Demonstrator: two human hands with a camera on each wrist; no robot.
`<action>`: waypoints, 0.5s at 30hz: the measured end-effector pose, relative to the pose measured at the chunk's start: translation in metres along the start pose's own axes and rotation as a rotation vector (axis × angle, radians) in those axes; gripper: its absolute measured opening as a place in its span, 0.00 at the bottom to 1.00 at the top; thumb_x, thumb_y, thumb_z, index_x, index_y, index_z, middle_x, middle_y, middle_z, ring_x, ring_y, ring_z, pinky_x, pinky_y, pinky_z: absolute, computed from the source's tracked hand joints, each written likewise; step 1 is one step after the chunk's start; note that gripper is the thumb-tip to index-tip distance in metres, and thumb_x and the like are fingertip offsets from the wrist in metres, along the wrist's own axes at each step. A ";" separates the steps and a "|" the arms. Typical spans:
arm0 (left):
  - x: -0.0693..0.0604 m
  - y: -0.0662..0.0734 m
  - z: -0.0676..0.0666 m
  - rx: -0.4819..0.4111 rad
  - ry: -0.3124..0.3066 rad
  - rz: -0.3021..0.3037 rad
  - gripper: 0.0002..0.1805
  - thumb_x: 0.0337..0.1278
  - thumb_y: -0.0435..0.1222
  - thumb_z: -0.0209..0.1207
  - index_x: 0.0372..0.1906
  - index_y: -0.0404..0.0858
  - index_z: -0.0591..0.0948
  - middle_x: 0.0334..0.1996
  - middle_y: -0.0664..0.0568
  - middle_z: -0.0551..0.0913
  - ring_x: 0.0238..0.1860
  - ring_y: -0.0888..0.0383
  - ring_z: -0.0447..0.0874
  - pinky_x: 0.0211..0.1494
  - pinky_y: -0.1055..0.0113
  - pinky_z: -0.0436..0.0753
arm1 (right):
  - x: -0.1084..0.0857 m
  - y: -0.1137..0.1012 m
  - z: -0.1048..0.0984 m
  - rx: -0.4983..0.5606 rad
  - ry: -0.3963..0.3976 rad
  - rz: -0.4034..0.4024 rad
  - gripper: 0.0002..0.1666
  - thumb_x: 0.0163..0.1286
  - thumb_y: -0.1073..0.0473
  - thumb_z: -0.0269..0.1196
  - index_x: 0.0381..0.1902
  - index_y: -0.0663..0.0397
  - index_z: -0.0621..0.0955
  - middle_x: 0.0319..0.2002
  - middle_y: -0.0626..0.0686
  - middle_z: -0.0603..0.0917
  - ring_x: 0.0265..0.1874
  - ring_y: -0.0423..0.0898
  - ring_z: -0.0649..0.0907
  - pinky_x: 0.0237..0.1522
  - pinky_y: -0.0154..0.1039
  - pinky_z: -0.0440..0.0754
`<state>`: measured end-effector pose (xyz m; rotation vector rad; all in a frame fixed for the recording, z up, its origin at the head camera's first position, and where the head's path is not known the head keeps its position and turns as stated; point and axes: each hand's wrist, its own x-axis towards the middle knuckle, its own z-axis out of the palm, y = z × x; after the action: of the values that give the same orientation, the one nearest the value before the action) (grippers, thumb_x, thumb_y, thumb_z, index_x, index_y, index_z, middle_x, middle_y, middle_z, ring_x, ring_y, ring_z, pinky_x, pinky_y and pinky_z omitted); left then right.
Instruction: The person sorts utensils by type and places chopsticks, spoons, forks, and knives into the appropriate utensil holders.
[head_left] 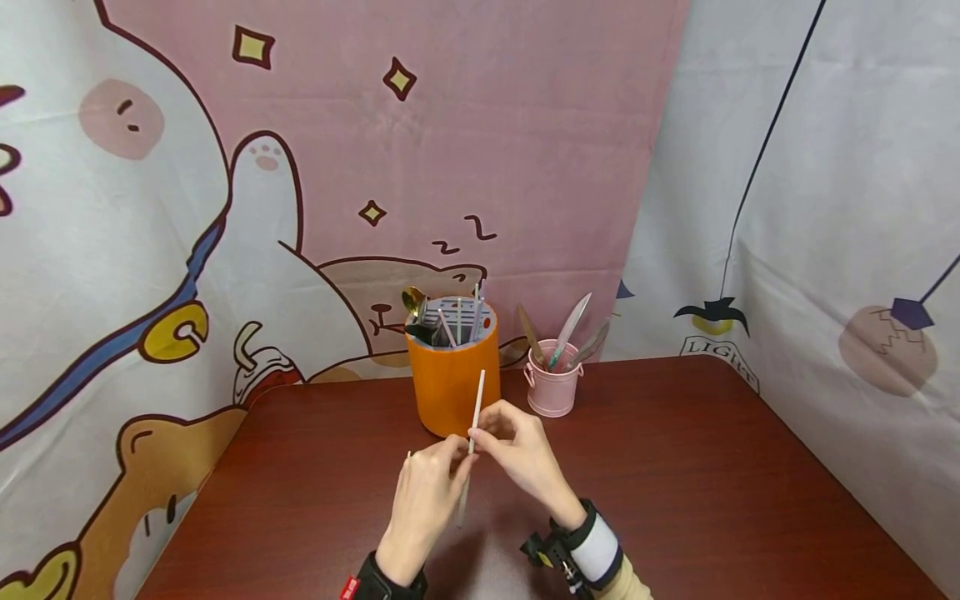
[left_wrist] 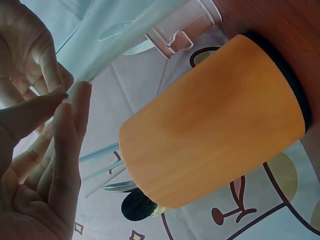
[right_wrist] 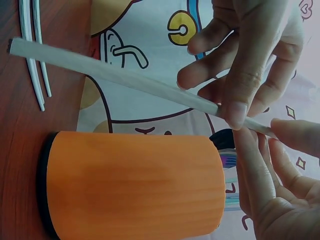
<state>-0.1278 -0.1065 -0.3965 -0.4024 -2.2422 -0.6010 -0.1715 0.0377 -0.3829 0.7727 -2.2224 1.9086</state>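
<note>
A long, slim white stick (head_left: 479, 392) stands nearly upright between my two hands in the head view; whether it is a straw or a chopstick I cannot tell. My left hand (head_left: 426, 479) pinches it lower down with thumb and fingertips. Just above, the right hand (head_left: 521, 442) pinches it too, close to the left fingertips. In the right wrist view, one end of the stick (right_wrist: 110, 71) extends far past the fingers and has a dark tip. Behind the hands stands an orange cylindrical holder (head_left: 452, 383) with spoons and thin rods in it.
Right of the holder is a small pink bucket (head_left: 552, 392) with several knife-like blades. Thin pale sticks (right_wrist: 34, 75) lie on the brown table (head_left: 697, 483), largely hidden in the head view. A patterned cloth (head_left: 525, 150) hangs behind the table.
</note>
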 end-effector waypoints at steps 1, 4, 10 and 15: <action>0.000 0.000 0.000 -0.003 -0.007 -0.004 0.09 0.40 0.33 0.72 0.27 0.42 0.82 0.20 0.55 0.86 0.21 0.63 0.84 0.23 0.75 0.76 | 0.000 0.000 0.000 -0.010 0.003 -0.001 0.08 0.61 0.64 0.66 0.36 0.63 0.79 0.31 0.63 0.84 0.27 0.40 0.84 0.32 0.36 0.85; 0.000 -0.003 -0.003 -0.018 -0.044 -0.023 0.08 0.42 0.35 0.72 0.28 0.42 0.82 0.21 0.56 0.86 0.20 0.64 0.83 0.22 0.77 0.74 | 0.000 0.001 0.000 -0.032 0.011 0.001 0.08 0.61 0.64 0.66 0.36 0.62 0.79 0.31 0.62 0.84 0.28 0.40 0.83 0.33 0.32 0.84; 0.004 -0.020 -0.014 0.011 -0.159 -0.150 0.07 0.47 0.38 0.69 0.30 0.42 0.83 0.23 0.55 0.87 0.18 0.64 0.79 0.20 0.77 0.69 | 0.002 0.001 -0.004 -0.011 0.035 0.029 0.08 0.61 0.65 0.65 0.36 0.64 0.79 0.33 0.63 0.83 0.32 0.48 0.85 0.35 0.38 0.86; 0.002 -0.041 -0.022 0.087 -0.295 -0.291 0.06 0.49 0.37 0.68 0.29 0.40 0.83 0.22 0.53 0.85 0.15 0.63 0.73 0.16 0.74 0.64 | 0.003 0.001 -0.010 0.004 0.069 0.035 0.07 0.61 0.66 0.65 0.36 0.64 0.79 0.33 0.63 0.82 0.33 0.50 0.85 0.36 0.40 0.86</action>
<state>-0.1348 -0.1525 -0.3943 -0.1263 -2.6260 -0.6221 -0.1766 0.0468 -0.3807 0.6618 -2.2058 1.9254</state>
